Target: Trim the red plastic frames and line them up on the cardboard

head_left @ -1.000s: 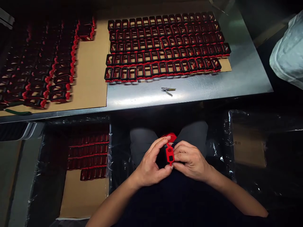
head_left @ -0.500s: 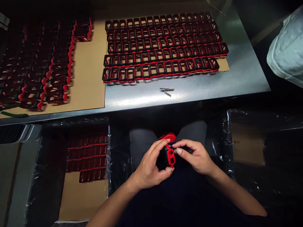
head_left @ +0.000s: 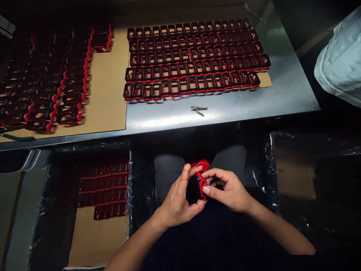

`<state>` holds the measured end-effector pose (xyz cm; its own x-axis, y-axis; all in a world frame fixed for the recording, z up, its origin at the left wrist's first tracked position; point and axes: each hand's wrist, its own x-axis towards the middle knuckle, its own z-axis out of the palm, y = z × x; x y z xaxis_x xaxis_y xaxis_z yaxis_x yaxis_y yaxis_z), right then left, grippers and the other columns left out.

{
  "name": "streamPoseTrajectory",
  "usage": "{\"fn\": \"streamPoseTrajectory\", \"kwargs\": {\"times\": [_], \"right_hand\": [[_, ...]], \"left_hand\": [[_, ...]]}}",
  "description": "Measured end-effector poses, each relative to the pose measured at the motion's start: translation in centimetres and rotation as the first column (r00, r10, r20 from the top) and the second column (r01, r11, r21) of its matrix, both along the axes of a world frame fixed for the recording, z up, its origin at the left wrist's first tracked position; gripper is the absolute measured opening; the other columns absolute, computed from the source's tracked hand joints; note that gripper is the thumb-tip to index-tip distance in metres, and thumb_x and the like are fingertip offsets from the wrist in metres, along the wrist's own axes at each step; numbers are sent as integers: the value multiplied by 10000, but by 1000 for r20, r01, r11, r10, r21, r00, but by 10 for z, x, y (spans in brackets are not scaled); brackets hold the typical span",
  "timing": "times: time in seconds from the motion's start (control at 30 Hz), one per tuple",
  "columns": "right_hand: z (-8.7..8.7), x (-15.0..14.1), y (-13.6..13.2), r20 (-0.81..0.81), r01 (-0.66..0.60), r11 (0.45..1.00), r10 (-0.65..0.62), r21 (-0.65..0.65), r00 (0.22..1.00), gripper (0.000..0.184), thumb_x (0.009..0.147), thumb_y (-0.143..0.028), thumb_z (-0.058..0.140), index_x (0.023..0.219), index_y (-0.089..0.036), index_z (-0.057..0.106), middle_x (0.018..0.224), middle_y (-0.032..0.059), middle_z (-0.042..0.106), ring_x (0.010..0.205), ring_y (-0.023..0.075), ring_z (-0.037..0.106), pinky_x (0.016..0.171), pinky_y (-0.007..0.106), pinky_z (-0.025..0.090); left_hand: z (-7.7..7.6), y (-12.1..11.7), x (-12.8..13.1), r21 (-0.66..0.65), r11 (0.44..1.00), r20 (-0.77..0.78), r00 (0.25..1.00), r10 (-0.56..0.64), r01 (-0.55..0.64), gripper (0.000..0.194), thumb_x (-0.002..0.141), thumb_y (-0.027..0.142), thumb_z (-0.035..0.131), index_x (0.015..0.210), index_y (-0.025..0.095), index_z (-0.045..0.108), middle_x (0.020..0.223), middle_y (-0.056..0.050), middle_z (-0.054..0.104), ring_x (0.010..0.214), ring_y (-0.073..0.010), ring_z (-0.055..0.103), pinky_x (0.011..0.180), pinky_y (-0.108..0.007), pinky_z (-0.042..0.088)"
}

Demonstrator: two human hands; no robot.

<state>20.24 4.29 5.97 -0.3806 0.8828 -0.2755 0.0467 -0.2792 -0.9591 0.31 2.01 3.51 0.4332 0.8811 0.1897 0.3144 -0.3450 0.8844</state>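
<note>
Above my lap, my left hand [head_left: 180, 199] holds a red and black plastic housing [head_left: 202, 185] between its thumb below and fingers above. One finger of that hand is raised off the part. My right hand [head_left: 229, 190] pinches the housing's right side, thumb on the red face with the round hole and index finger at the upper end. Its other fingers are curled behind and partly hidden. A larger red piece [head_left: 200, 165] shows just beyond the fingers, between my knees; I cannot tell whether it belongs to the housing.
Rows of similar black and red frames [head_left: 194, 67] stand on cardboard on the metal table [head_left: 239, 105], with more at left. Nippers [head_left: 199, 110] and a green-handled tool [head_left: 18, 138] lie near the front edge. Plastic-lined boxes flank my legs; the left cardboard [head_left: 96, 241] bears more frames.
My right hand has shifted its grip from the housing's side to a thumb-and-index pinch on its red face. A left finger has lifted. The camera has moved slightly.
</note>
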Motion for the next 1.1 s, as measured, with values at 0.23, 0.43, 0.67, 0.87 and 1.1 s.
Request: {"fn": "streamPoseTrajectory", "kwargs": {"times": [0.23,0.43,0.67,0.87,1.1], "right_hand": [[-4,-1,-2,-17,15,998,-16,-59,1000,246,847,-341,723,1012,-158,708,750,12,673,622,107,628,575,214,527],[-3,-2,-2,33,24,999,-25,30,999,271,793,-338,793,999,-176,723,797,29,709,676,138,667,587,236,568],[0,-1,0,121,30,895,-93,445,988,222,789,-229,816,1000,-212,754,862,42,737,753,154,690,701,274,580],[-5,6,-2,-17,23,930,-18,367,1000,306,793,-140,767,1083,-239,749,970,46,744,873,173,709,786,291,587],[-16,8,-4,-300,-31,999,17,-43,954,237,844,-284,757,1074,-225,749,975,46,719,836,158,696,723,266,579]], "left_hand": [[2,0,1,-72,997,35,999,-20,23,1045,826,166,661,1586,207,-56,1478,-248,490,1322,-293,561,1107,-526,445],[-4,4,3,129,991,-5,1000,-22,23,1029,838,74,624,1581,175,-80,1474,-280,482,1347,-275,534,1029,-490,523],[-18,8,2,464,886,-21,999,28,-15,1051,821,1,620,1578,240,-68,1459,-210,531,1240,-223,611,874,-391,607],[-14,10,0,492,870,-10,1000,29,-20,1113,787,65,676,1572,276,-84,1223,-104,709,915,-174,703,724,-333,610],[0,11,2,361,933,97,994,-41,3,1092,835,242,739,1584,194,-53,1232,-207,687,905,-199,706,764,-361,593]]}}
